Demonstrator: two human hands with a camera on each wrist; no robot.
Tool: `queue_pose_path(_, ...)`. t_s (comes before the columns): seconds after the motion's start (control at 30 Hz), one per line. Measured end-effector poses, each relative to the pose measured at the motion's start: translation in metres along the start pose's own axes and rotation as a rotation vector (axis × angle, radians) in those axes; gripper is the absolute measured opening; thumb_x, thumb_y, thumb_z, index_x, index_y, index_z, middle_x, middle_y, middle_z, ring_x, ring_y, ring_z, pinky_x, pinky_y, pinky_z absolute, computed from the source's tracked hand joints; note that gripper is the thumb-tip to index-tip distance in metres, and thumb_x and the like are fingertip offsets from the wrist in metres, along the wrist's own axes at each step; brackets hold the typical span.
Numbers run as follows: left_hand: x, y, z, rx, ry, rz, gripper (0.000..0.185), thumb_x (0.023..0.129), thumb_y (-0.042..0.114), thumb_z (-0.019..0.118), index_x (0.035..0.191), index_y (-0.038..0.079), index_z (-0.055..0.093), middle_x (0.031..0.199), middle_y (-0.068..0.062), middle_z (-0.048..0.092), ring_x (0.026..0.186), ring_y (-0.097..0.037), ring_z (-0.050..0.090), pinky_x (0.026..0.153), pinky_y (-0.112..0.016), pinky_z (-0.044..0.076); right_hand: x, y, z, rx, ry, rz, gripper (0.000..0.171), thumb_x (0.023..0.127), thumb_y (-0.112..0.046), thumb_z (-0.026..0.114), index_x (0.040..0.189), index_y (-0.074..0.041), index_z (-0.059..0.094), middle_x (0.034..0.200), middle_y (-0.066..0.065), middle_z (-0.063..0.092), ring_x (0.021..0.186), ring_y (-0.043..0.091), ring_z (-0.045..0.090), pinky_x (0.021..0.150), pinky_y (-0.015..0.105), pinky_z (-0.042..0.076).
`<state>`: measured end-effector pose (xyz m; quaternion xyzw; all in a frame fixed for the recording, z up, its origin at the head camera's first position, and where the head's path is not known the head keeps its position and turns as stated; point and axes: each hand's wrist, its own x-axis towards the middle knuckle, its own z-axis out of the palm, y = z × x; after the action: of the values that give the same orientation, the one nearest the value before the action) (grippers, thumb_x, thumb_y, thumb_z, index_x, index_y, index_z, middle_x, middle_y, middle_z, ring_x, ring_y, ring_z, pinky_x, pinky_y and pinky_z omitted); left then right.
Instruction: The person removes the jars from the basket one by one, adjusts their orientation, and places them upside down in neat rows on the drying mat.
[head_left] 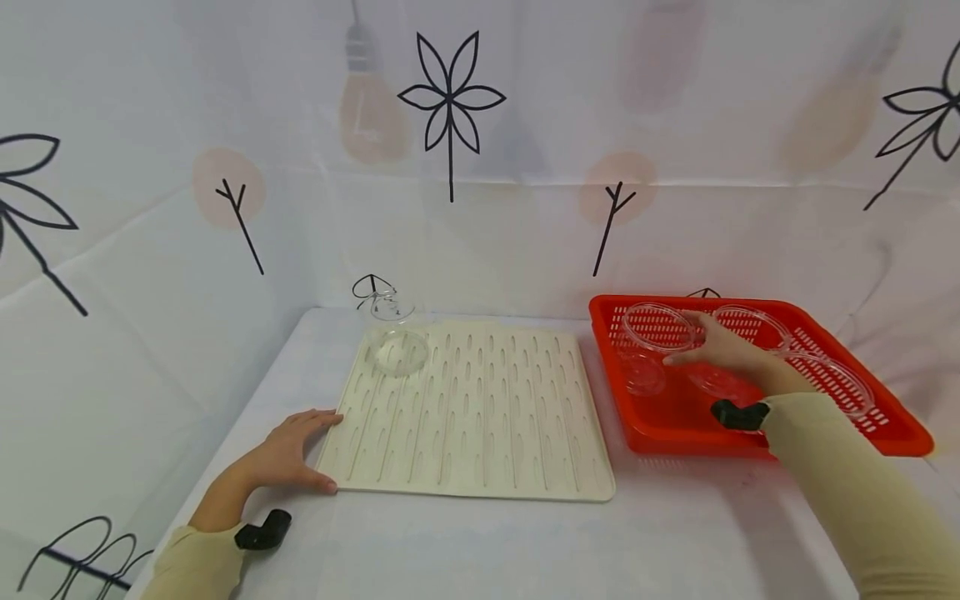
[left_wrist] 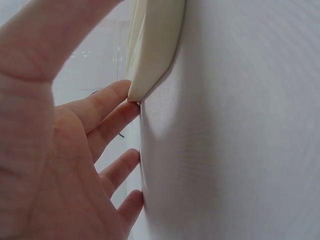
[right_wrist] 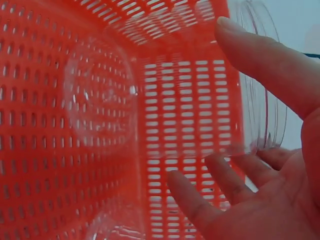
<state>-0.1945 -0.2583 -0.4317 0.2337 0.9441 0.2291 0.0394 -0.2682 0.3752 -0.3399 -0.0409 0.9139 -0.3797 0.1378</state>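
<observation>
My left hand (head_left: 294, 454) rests at the left edge of a cream ribbed mat (head_left: 480, 417), fingers spread. In the left wrist view, two fingertips touch the mat's rim (left_wrist: 157, 45) while other fingertips rest on the white cloth. Inside a red perforated basket (head_left: 892, 429), my right hand (head_left: 723, 350) is beside a clear container (head_left: 642, 375) at the far left, fingers and thumb spread apart. Its fingertips overlap the container's rim in the head view; a firm hold is not visible. A see-through container (head_left: 400, 354) stands on the mat's far left corner, apparently upside down.
More clear containers sit in the basket, including one at the back (head_left: 752, 310) and one at the right (head_left: 862, 392). White cloth (head_left: 465, 550) covers the table, and a patterned white curtain (head_left: 517, 242) hangs behind it and along the left side.
</observation>
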Motion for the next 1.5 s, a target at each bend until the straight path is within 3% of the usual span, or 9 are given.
queue_pose_path(0.23,0.001,-0.002,0.001,0.007,0.006,-0.002,0.100,0.055,0.052,0.084,0.132,0.000,0.048,0.134,-0.021,0.045,0.124,-0.046,0.032,0.097,-0.063,0.026,0.002,0.001,0.003,0.016,-0.013,-0.011,0.112,0.077,-0.037,0.074,0.145,0.001,-0.006,0.146,0.033,0.007,0.128,0.052,0.015,0.093,0.064,0.031)
queue_pose_path(0.53,0.002,0.001,0.000,0.006,-0.005,-0.008,0.100,0.056,0.052,0.084,0.132,0.000,0.047,0.134,-0.022,0.045,0.124,-0.046,0.032,0.096,-0.063,0.027,0.004,-0.008,0.008,0.015,0.049,0.016,0.111,0.074,-0.044,0.075,0.146,-0.002,0.001,0.144,0.028,0.020,0.124,0.049,0.025,0.089,0.063,0.038)
queue_pose_path(0.77,0.003,0.004,-0.002,0.007,-0.017,-0.028,0.100,0.055,0.052,0.084,0.132,0.000,0.047,0.134,-0.022,0.044,0.124,-0.046,0.032,0.096,-0.063,0.027,0.002,-0.019,0.008,0.012,0.072,0.013,0.116,0.070,-0.050,0.076,0.147,-0.003,0.003,0.143,0.028,0.021,0.124,0.048,0.025,0.089,0.064,0.036)
queue_pose_path(1.17,0.001,0.006,-0.002,0.005,-0.027,-0.035,0.101,0.055,0.053,0.084,0.133,0.000,0.046,0.134,-0.022,0.044,0.124,-0.046,0.032,0.096,-0.063,0.027,-0.011,-0.037,0.005,0.080,0.117,-0.043,0.109,0.075,-0.040,0.076,0.148,-0.005,0.003,0.146,0.026,0.018,0.124,0.046,0.027,0.088,0.057,0.042)
queue_pose_path(1.5,0.001,0.006,-0.002,0.000,-0.030,-0.048,0.101,0.055,0.053,0.084,0.133,0.001,0.046,0.134,-0.022,0.044,0.124,-0.045,0.032,0.096,-0.063,0.027,-0.024,-0.053,0.006,0.111,0.172,-0.077,0.106,0.076,-0.037,0.076,0.149,-0.010,0.004,0.146,0.022,0.023,0.124,0.045,0.028,0.078,0.048,0.051)
